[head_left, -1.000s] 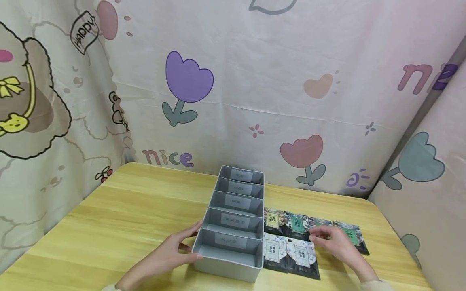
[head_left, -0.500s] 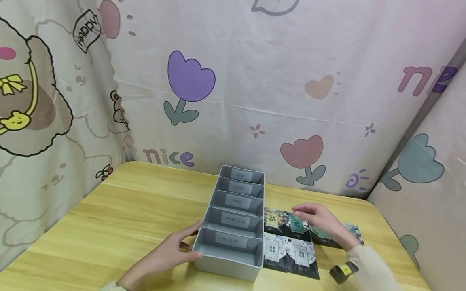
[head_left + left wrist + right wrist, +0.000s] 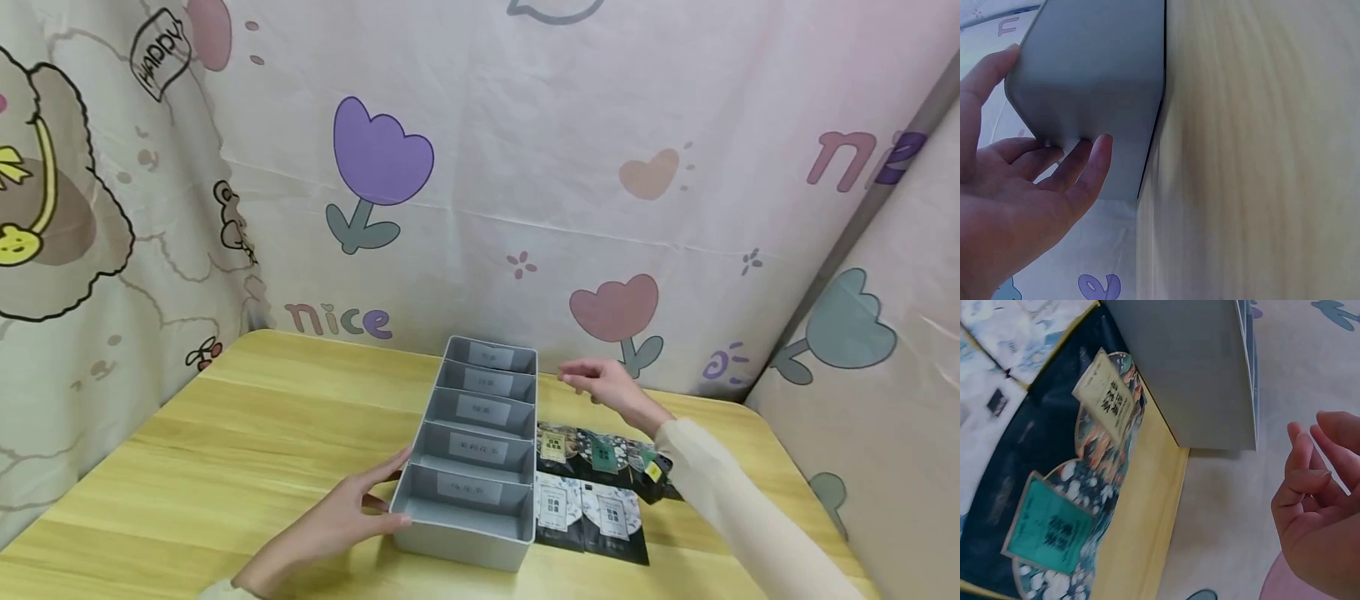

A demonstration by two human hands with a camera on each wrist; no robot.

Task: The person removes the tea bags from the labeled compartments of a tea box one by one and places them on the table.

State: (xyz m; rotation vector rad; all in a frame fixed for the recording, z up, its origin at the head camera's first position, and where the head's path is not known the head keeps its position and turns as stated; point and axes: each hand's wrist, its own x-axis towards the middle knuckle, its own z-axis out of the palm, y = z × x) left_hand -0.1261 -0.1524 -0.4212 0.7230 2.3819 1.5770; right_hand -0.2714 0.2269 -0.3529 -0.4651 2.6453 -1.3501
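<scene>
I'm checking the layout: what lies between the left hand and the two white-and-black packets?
The gray divided box stands between the left hand and the two white-and-black packets; the head view shows this.

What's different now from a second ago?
The right hand moved from over the packets leftward and away from the person, toward the grey box's far end. I can't see it holding anything. The left hand stayed at the box's near-left corner; the box and visible packets stayed put. The sleeve now hides some packets.
</scene>
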